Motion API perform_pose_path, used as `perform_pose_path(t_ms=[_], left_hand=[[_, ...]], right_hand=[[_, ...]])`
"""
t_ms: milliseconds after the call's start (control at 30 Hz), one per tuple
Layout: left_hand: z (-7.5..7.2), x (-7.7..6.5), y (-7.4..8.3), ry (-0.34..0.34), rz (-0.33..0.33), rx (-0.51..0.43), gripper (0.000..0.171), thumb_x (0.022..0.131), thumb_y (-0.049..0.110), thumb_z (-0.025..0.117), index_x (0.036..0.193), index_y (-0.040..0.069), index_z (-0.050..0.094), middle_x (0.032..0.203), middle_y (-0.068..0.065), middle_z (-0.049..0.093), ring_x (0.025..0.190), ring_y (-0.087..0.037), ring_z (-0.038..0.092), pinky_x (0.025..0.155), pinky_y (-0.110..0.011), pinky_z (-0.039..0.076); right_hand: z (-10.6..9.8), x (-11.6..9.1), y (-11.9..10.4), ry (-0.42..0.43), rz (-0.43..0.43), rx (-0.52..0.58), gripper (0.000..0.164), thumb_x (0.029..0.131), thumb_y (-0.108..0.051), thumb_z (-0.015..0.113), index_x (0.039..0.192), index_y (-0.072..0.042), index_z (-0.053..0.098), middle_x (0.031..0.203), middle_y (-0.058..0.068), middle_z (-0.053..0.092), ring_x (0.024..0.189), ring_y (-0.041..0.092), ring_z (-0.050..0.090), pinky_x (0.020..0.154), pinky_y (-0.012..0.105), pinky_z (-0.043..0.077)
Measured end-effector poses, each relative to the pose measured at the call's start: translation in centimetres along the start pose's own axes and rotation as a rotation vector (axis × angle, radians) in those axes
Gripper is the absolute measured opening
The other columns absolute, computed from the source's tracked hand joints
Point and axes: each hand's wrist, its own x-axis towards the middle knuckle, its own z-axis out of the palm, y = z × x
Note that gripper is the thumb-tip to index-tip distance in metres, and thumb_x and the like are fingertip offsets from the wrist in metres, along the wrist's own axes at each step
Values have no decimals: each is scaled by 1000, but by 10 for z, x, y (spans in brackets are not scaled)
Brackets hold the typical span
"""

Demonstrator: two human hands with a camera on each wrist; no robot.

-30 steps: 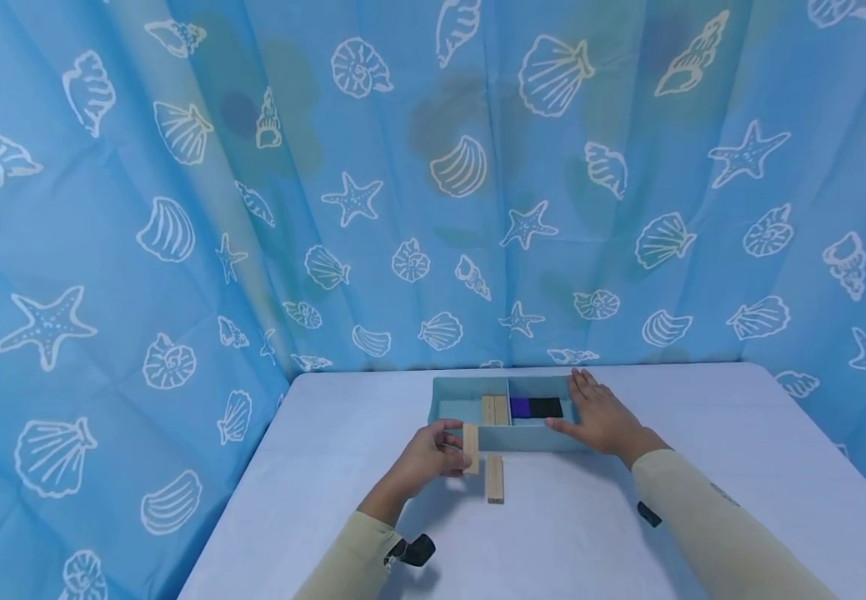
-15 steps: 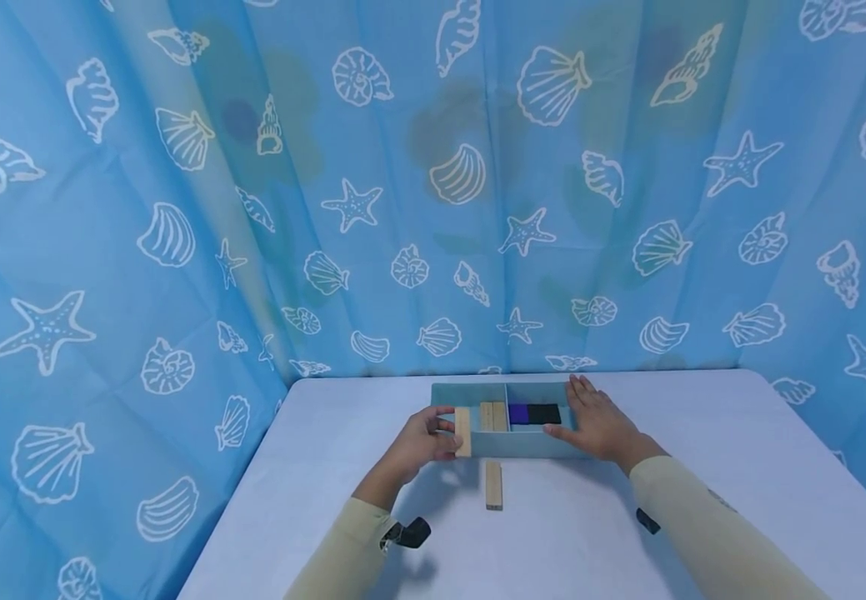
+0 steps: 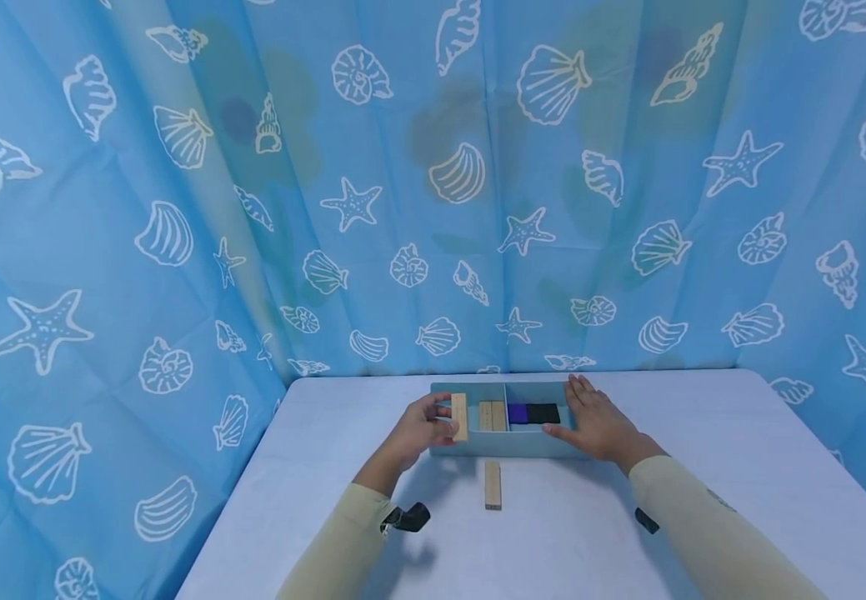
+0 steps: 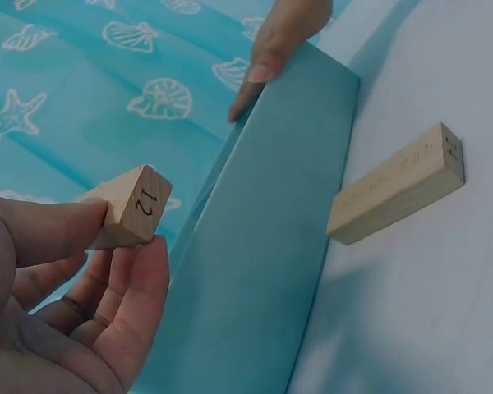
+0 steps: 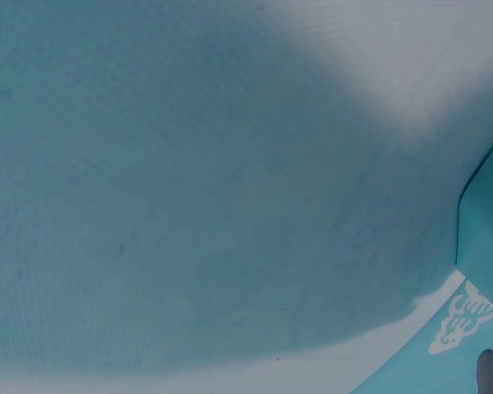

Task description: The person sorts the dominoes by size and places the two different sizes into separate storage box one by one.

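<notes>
My left hand (image 3: 419, 429) pinches a wooden block (image 3: 459, 417) between thumb and fingers, at the front wall of a blue-green box (image 3: 523, 446). The left wrist view shows the number 12 on the end of the held block (image 4: 150, 205). In the box's left compartment, two wooden blocks (image 3: 491, 415) lie side by side against the divider. Its right compartment holds a purple piece (image 3: 518, 413) beside a black one (image 3: 543, 413). My right hand (image 3: 603, 425) rests with straight fingers over the box's right end. Another wooden block (image 3: 493, 485) lies on the table before the box.
A white cloth covers the table (image 3: 553, 542). Behind it hangs a blue curtain (image 3: 402, 208) printed with shells and starfish, and more of it runs along the left side. The right wrist view mostly shows shaded cloth and a corner of the box (image 5: 489, 222).
My left hand has lifted the wooden block forward, from in front of the box to over the left part of its front wall. My right hand has stayed on the box's right end.
</notes>
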Motion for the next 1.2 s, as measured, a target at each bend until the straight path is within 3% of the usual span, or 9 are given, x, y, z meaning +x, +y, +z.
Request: perform_pose_path(t_ms=[533,867,1200], left_hand=[[-6,31,6,49,-49,67,59,88,-1,67,143,9,48,113,-11,58,98,-24,63,79,-37,57],[0,51,10,39,-84,15,54,94,2,61,145,4,44,116,-12,56,102,-24,62,82,-37,56],[7,59,11,61,-145,7,51,95,1,60,143,-2,43,118,-15,58,103,-27,62,84,-42,54]], right_hand=[[-2,-2,-1,-11,6,23,109,87,-73,46,149,12,17,157,29,10,144,44,6,113,58,10],[-1,0,3,-7,12,19,110,87,-74,44,150,11,15,158,28,9,144,44,6,113,58,10],[0,-1,2,-4,6,28,111,86,-76,42,150,11,16,158,27,10,144,43,7,113,57,11]])
